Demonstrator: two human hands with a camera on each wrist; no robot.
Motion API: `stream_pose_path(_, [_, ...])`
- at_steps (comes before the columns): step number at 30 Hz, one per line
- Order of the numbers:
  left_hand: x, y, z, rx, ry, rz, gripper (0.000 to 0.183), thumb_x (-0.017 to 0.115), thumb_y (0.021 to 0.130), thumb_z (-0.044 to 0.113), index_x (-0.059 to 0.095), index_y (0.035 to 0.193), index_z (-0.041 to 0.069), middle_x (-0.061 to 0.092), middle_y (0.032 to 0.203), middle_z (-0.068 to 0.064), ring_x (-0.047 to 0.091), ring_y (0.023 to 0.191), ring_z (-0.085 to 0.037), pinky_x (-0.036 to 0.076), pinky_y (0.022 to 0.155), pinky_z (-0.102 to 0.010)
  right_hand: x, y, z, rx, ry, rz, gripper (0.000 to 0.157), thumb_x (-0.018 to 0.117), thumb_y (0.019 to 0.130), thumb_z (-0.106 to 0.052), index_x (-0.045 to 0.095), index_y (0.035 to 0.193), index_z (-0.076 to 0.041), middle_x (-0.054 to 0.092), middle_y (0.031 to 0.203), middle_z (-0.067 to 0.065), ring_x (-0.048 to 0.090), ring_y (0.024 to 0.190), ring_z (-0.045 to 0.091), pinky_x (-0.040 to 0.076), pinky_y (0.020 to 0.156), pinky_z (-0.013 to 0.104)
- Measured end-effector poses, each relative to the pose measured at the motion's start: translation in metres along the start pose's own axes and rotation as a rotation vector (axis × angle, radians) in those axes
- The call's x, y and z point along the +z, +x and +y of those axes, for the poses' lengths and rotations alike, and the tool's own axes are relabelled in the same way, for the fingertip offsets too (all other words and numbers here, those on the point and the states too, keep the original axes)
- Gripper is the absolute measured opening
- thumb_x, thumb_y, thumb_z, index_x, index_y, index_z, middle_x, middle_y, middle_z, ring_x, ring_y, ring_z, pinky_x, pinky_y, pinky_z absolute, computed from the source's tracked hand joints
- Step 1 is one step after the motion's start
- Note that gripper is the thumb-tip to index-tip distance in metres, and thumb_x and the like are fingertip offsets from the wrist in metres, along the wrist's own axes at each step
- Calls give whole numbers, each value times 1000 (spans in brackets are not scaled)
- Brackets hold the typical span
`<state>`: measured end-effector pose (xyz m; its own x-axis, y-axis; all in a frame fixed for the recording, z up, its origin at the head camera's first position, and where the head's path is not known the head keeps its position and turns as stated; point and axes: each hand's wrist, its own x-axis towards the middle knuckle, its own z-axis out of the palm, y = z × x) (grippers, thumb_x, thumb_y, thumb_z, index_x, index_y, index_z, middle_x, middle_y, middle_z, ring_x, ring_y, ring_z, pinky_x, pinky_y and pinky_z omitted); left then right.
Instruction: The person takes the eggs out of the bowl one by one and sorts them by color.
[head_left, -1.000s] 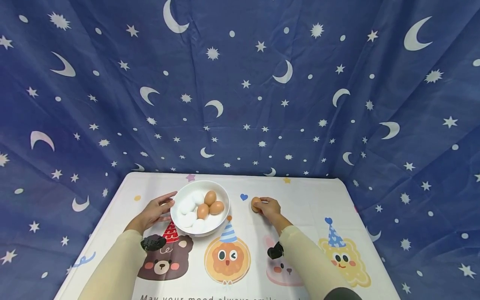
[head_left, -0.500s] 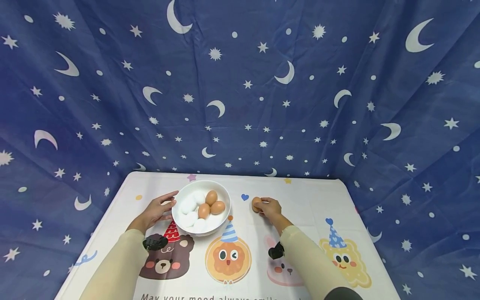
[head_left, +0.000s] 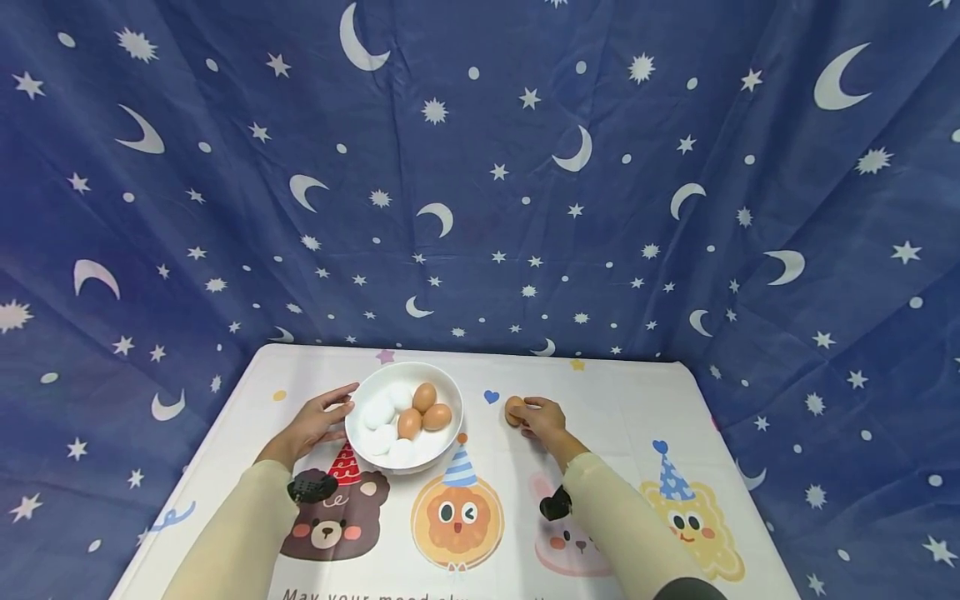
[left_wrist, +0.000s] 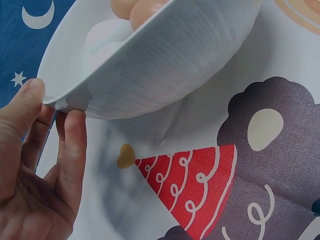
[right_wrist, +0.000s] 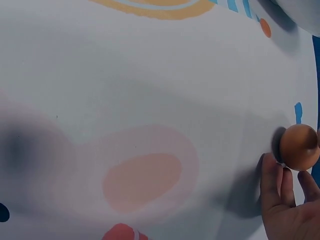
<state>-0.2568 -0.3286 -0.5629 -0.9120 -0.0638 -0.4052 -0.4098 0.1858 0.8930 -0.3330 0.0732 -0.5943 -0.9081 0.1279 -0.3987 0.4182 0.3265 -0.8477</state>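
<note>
A white bowl [head_left: 442, 450] stands left of centre on the table and holds three brown eggs [head_left: 424, 396] and several white eggs [head_left: 378, 437]. My left hand [head_left: 311, 425] holds the bowl's left side; in the left wrist view its fingertips [left_wrist: 76, 122] meet the rim and outer wall. To the right of the bowl, my right hand [head_left: 543, 421] pinches another brown egg [head_left: 513, 409] between thumb and fingers. In the right wrist view this egg [right_wrist: 298, 146] sits at the right edge, partly cut off with the hand. Whether it touches the cloth I cannot tell.
A white tablecloth [head_left: 622, 392] printed with cartoon faces and party hats covers the table. Behind and at both sides hangs a dark blue curtain [head_left: 480, 217] with moons and stars, close to the table's back edge.
The whole head view has shifted slightly. Both hands, the bowl and the pinched egg keep the same places on the table.
</note>
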Motion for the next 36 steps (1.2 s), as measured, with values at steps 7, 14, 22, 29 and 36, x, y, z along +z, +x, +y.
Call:
stream_pose_path(7, [-1, -1, 1, 11, -6, -11, 58, 56, 101, 24, 33, 154, 17, 32, 146, -17, 57, 115, -25, 59, 86, -30, -8, -3, -9, -56, -82, 52, 49, 76, 86, -26, 63, 127, -3, 69, 93, 14, 61, 71, 17, 58, 64, 28])
stream_pose_path(14, [2, -2, 1, 12, -5, 2, 57, 56, 101, 24, 34, 154, 17, 36, 138, -14, 54, 121, -30, 60, 85, -31, -10, -12, -31, -165, -121, 133, 48, 77, 85, -30, 65, 123, -4, 68, 103, 13, 62, 77, 19, 48, 59, 21])
stream_pose_path(22, [2, -3, 1, 3, 2, 3, 56, 54, 102, 24, 34, 154, 17, 36, 137, -13, 50, 126, -34, 59, 85, -29, 13, -31, -57, -293, -31, 28, 44, 78, 84, -27, 66, 120, -4, 65, 94, 7, 60, 74, 20, 53, 60, 26])
stream_pose_path(29, [1, -5, 1, 17, -6, -7, 56, 54, 103, 25, 33, 154, 16, 36, 136, -13, 50, 127, -35, 60, 83, -28, 41, -49, -66, -367, -41, -46, 43, 78, 85, -26, 67, 119, -4, 67, 94, 7, 68, 80, 25, 59, 69, 28])
stream_pose_path(36, [3, -5, 2, 16, -7, -7, 57, 53, 103, 25, 32, 155, 16, 37, 136, -13, 48, 128, -36, 60, 83, -29, 58, -62, -68, -438, -111, -109, 38, 77, 86, -26, 67, 116, -5, 67, 93, 7, 68, 72, 18, 59, 67, 29])
